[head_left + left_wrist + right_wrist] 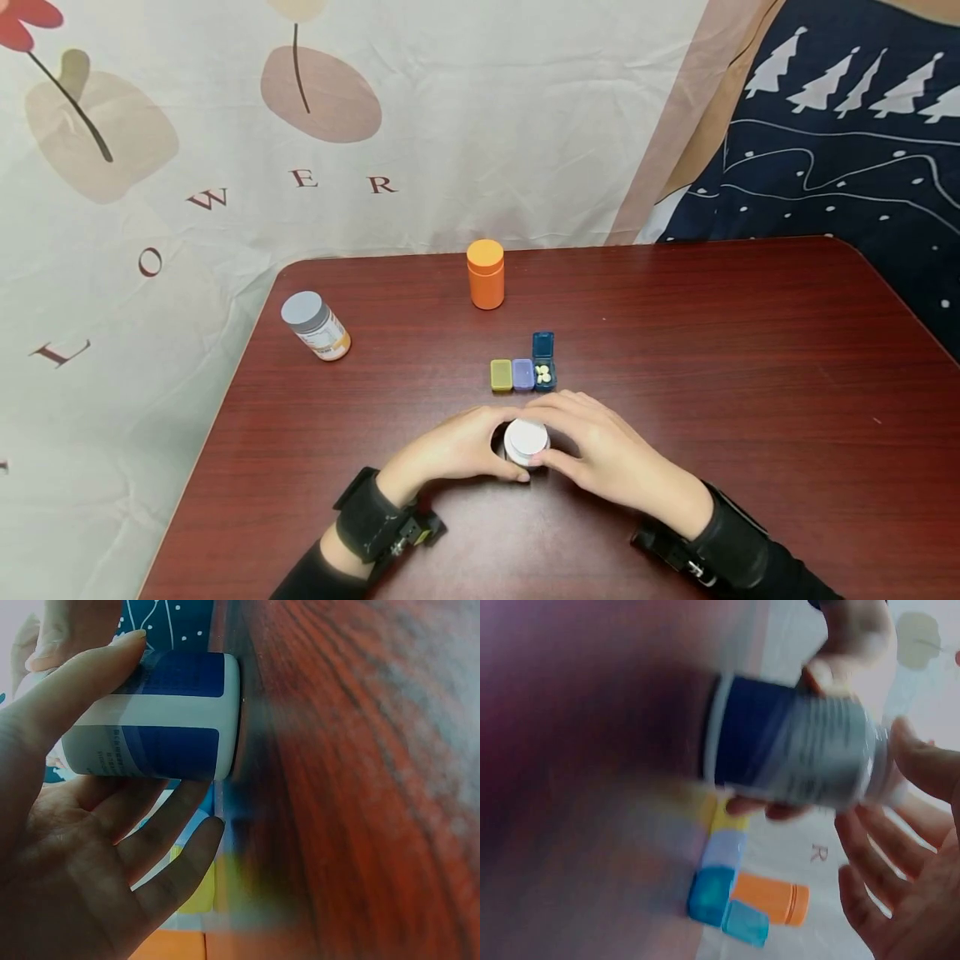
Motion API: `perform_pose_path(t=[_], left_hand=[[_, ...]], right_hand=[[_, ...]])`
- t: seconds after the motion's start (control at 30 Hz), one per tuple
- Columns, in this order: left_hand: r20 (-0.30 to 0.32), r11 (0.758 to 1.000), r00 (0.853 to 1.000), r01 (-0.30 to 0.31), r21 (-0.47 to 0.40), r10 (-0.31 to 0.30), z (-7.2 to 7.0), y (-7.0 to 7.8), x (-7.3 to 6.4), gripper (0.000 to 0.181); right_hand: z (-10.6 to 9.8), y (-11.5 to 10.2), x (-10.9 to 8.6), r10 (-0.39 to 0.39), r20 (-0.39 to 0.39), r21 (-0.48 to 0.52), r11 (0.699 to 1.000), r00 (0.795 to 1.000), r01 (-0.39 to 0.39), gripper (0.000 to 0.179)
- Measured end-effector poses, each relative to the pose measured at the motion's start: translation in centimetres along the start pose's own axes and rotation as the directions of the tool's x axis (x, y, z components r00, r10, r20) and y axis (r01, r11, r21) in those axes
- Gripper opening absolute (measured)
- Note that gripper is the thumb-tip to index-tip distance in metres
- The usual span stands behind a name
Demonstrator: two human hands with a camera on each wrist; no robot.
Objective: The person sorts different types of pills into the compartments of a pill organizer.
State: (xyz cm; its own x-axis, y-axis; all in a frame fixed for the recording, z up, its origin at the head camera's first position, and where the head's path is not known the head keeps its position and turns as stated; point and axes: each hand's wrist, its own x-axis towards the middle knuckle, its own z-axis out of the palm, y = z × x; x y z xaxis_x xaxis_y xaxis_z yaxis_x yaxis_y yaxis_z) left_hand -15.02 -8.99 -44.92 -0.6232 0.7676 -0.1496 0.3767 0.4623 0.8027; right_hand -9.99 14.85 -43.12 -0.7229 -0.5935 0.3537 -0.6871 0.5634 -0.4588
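A white bottle (172,712) with a blue-and-white label stands upright near the front of the table. My left hand (468,442) grips its body, thumb on one side and fingers on the other. On the white cap (527,437), the thumb and fingers of my right hand (600,442) pinch the rim. Just beyond the hands lies a small pill organizer (522,375) with yellow-green, purple and blue compartments. Its blue lid (543,344) is raised, and several pale tablets (543,374) lie inside that compartment. The other two lids are down.
An orange bottle (486,275) stands at the table's back edge. Toward the left edge is a grey-capped bottle (317,325) with a white and orange label. The reddish-brown table (750,358) meets a hanging printed cloth (480,125) behind it.
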Motion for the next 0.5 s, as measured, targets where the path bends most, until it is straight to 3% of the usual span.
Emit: perform_pose_path(t=[0.17,0.3,0.4,0.5], left_hand=[[0.004,0.999,0.999,0.054,-0.001,-0.054,-0.3,0.9,-0.2,0.063],[0.003,1.0,1.0,0.017,-0.016,-0.017,-0.2,0.6,-0.2,0.063],[-0.007,0.999,0.999,-0.041,0.007,0.041,0.4,-1.0,0.1,0.065],[-0.027,0.996,0.996,-0.081,0.049,0.082,1.3,-3.2,0.8,0.068]], right_hand=[[1.2,-0.9,0.1,-0.016,-0.114,-0.113,0.994,0.993,0.003,0.05],[1.9,-1.4,0.2,-0.052,-0.21,-0.241,0.971,0.976,0.0,0.052],[1.8,-1.7,0.2,-0.07,-0.215,-0.312,0.95,0.974,0.0,0.052],[0.9,-1.7,0.1,-0.022,-0.136,-0.301,0.953,0.99,-0.02,0.058]])
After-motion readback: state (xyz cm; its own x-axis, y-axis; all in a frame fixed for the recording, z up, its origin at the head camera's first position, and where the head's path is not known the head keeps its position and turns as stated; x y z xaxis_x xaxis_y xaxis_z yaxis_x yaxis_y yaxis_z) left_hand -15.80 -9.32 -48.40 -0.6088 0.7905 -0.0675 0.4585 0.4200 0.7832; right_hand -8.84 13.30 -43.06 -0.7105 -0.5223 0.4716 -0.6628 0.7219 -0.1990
